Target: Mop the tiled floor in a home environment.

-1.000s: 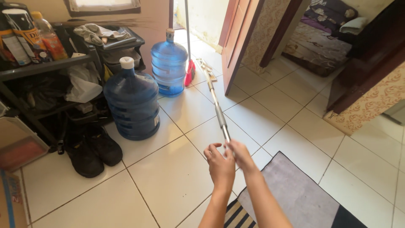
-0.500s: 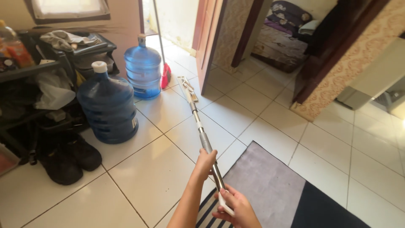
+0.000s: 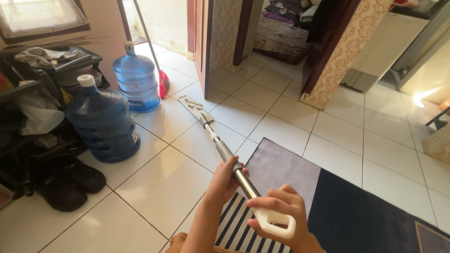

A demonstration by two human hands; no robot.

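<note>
Right hand (image 3: 276, 213) nearest, curled shut around the white handle (image 3: 276, 224) at the top end of the mop (image 3: 220, 145), grip tight on it, low over the striped edge of the rug (image 3: 328, 206). Left hand (image 3: 225, 180) just ahead, closed round the metal pole below a grey collar, grip likewise wrapped on the mop. Pole slanting away and down to the left across the white tile floor (image 3: 159, 182); flat mop head (image 3: 193, 105) resting on the tiles near the wooden door frame (image 3: 201, 42), well apart from both hands. Rug lying along the right side of the floor, grey and dark panels, its near left corner under the hands.

Left of the pole, big blue water bottle (image 3: 104, 122) with a white cap standing upright on the tiles, black shoes (image 3: 70, 182) just beside it toward the near left. Dark shelf (image 3: 42, 93) with cloth and bags behind those. Farther back, second blue bottle (image 3: 137, 79), upright, and a red broom (image 3: 161, 79) leaning just beside it. Beyond, open doorways along the far edge of the floor
</note>
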